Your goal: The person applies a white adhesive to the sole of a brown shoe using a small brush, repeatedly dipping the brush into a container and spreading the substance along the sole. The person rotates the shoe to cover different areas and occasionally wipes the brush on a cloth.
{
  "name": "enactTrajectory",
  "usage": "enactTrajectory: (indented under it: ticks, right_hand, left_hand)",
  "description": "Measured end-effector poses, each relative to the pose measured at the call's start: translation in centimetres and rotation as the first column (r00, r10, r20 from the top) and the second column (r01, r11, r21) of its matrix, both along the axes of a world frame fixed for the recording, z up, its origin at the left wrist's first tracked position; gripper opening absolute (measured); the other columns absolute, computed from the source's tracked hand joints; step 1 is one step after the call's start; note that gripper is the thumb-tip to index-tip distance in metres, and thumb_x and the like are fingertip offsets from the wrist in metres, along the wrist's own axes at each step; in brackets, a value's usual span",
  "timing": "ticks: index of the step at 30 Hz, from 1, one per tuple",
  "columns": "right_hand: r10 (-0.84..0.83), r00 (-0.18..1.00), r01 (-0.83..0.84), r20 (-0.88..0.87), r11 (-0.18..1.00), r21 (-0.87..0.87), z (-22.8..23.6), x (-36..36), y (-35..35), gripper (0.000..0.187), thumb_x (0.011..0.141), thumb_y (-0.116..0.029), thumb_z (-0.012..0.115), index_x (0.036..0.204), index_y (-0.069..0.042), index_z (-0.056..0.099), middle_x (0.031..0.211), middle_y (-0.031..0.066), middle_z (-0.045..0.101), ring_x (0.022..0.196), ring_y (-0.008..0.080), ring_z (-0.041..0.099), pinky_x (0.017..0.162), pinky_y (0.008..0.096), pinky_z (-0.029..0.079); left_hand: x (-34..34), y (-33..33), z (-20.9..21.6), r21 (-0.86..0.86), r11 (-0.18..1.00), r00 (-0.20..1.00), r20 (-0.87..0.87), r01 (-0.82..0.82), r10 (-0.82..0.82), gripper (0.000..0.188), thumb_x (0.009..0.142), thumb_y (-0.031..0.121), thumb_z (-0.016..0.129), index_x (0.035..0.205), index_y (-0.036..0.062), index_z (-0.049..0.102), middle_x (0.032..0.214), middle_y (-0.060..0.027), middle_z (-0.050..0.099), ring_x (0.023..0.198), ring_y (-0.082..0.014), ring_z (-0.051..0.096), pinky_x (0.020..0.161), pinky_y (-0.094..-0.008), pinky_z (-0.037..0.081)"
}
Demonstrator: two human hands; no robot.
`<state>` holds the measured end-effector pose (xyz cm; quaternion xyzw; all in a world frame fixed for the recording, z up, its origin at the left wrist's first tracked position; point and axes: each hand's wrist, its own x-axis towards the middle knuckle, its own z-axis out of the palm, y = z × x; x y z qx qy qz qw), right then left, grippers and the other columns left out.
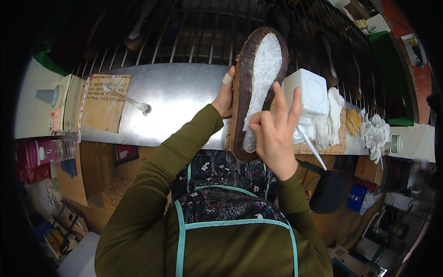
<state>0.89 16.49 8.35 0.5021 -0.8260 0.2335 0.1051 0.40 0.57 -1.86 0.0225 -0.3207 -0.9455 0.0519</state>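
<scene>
A dark brown shoe (243,85) is turned with its bottom toward me, toe pointing away. Down its middle lies a light grey felt piece (267,57), surrounded by the brown turned-in edge. My left hand (224,98), a pale wrap on one finger, grips the shoe from its left side; most of its fingers are hidden behind it. Over the heel half is my right hand (279,138). Its thumb and index finger are pinched together at the felt's edge, while the other fingers stretch out.
Beneath is a metal worktop (180,87) with a cardboard sheet (104,99) and thin brush (136,105) at left. To the right stand a white plastic container (311,92), white gloves (330,120) and a yellow block (353,121). A rod rack (187,39) holding shoes runs behind.
</scene>
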Motion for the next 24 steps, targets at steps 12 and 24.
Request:
enactTrajectory:
  ticks: [12,24]
  right_hand:
    - [0.239,0.969,-0.246,0.058,0.955,0.167,1.7,-3.3,1.1,0.015,0.082,-0.017,0.066,0.090,-0.008,0.057,0.155,0.0216,0.012,0.139,0.0555,-0.001,0.101,0.0752,0.009]
    - [0.049,0.995,-0.039,0.082,0.991,-0.125,-3.6,0.4,8.8,0.057,0.091,-0.063,0.034,0.134,-0.031,0.054,0.156,0.0157,0.020,0.141,0.0501,-0.006,0.108,0.0673,-0.002]
  left_hand:
    - [0.1,-0.1,0.5,-0.026,0.999,0.999,-0.038,0.035,-0.036,0.098,0.078,0.082,0.037,0.144,0.0096,0.032,0.140,-0.0172,0.043,0.127,-0.0280,0.047,0.105,-0.0416,0.043]
    - [0.3,-0.1,-0.3,0.032,0.999,0.993,0.107,-0.043,0.039,0.099,0.074,0.083,0.046,0.139,0.0076,0.042,0.134,-0.0146,0.051,0.119,-0.0249,0.053,0.101,-0.0397,0.046]
